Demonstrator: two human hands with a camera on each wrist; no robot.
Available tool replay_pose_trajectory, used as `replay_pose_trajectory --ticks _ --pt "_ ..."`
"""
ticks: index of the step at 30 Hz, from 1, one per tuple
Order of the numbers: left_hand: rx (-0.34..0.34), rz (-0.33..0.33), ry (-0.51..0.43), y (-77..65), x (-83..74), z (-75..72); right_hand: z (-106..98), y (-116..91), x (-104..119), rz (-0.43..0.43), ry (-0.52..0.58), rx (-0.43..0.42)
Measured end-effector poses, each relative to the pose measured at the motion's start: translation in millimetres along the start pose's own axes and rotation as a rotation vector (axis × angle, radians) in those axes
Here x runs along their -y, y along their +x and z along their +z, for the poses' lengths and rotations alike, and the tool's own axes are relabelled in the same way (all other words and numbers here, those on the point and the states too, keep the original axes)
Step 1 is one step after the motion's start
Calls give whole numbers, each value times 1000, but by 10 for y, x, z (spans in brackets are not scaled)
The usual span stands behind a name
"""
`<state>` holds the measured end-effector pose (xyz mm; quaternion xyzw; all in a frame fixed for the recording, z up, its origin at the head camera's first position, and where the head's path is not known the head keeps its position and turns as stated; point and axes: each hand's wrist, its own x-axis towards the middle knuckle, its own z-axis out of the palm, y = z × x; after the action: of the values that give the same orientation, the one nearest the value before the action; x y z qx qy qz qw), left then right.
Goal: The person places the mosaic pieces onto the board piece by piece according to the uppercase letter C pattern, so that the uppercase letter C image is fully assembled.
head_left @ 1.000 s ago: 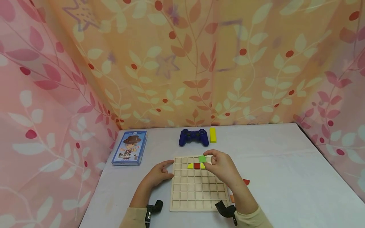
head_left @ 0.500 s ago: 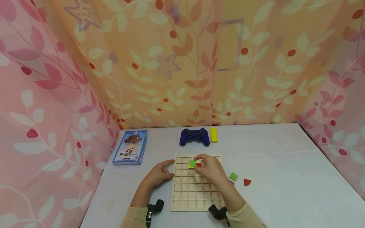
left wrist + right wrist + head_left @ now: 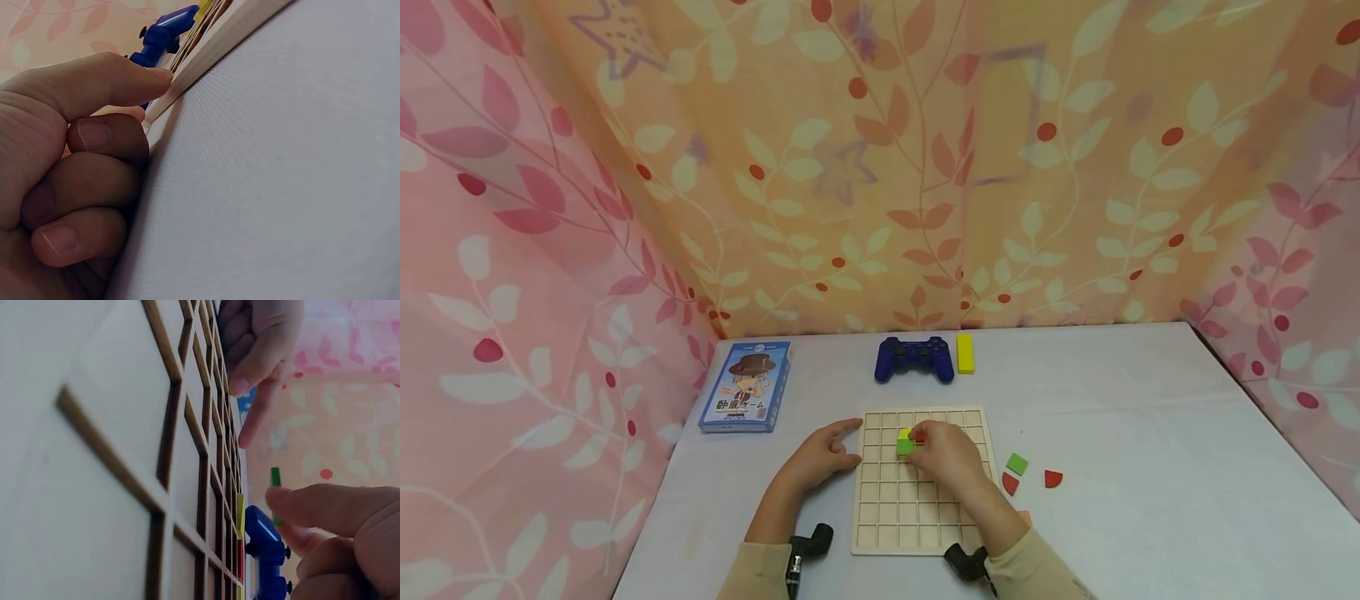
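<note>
A light wooden grid board (image 3: 887, 493) lies flat on the white table. Between thumb and index finger, my right hand (image 3: 953, 460) pinches a green square tile (image 3: 905, 447) over the board's upper part; the right wrist view shows this green tile (image 3: 276, 497) edge-on, raised above the grid. Just behind it a yellow piece (image 3: 904, 433) and a red square (image 3: 921, 437) sit in the grid, partly covered by that hand. My left hand (image 3: 817, 458) touches the board's left edge with index finger and thumb, its other fingers curled under in the left wrist view.
Right of the board lie another green square (image 3: 1017, 464), two red rounded pieces (image 3: 1053, 478) and an orange piece (image 3: 1025, 517) partly behind the right wrist. Behind it are a blue game controller (image 3: 914, 360) and a yellow block (image 3: 966, 354). A blue card-game box (image 3: 746, 387) lies at left.
My right hand has carried the green tile left across the board, then a little toward me, from the row's right end to just in front of the yellow piece. The left hand stays at the edge.
</note>
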<state>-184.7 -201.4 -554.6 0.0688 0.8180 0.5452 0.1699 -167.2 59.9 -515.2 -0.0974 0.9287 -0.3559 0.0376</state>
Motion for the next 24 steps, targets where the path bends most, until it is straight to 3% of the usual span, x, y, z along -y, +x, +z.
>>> replay_pose_trajectory --ticks 24 --pt "-16 -24 14 -15 -17 14 136 12 -116 -21 -8 2"
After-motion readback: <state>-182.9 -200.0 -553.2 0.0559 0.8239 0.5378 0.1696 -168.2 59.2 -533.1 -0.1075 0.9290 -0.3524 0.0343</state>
